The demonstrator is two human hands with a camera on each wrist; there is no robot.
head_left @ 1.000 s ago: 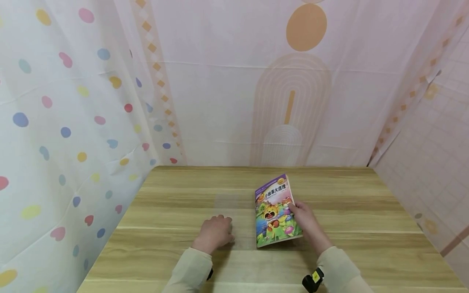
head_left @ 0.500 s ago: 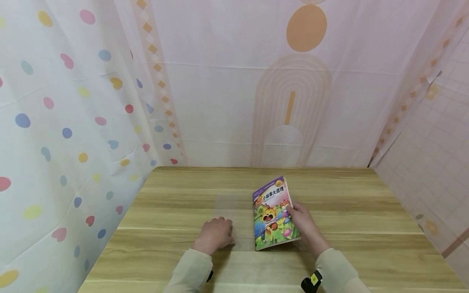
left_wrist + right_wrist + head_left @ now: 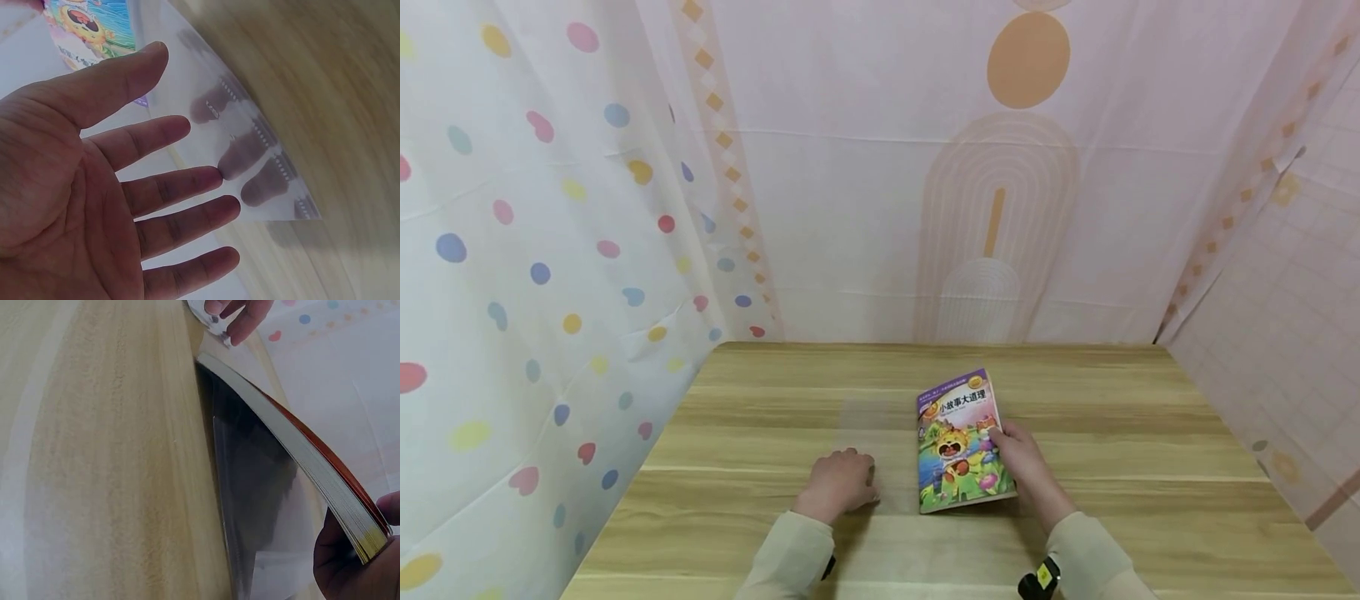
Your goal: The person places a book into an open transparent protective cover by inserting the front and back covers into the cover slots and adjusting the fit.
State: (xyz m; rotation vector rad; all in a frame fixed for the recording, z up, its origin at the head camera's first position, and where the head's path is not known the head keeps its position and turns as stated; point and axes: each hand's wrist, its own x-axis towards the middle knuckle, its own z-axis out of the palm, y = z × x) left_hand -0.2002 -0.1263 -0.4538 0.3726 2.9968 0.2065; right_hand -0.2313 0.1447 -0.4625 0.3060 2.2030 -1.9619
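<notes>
A children's storybook [image 3: 958, 450] with a purple top band and a cartoon lion on its cover leans at a slant just above the table. My right hand [image 3: 1026, 462] grips its right edge, the thumb on the cover and the other fingers behind, as the right wrist view also shows the page block [image 3: 312, 469]. To the book's left, my left hand [image 3: 838, 483] is low over the table, holding nothing. Its fingers are spread and nearly straight in the left wrist view, beside a clear plastic sheet [image 3: 206, 147] that mirrors them. Whether they touch it, I cannot tell.
The wood-grain table [image 3: 737, 442] reaches back to a pale patterned curtain [image 3: 850, 208]. A curtain with coloured dots and hearts [image 3: 572, 208] hangs at the left, and a checked one [image 3: 1285, 333] closes the right side.
The book has shifted slightly left and its top edge has sunk a little, together with my right hand. My left hand stays almost where it was.
</notes>
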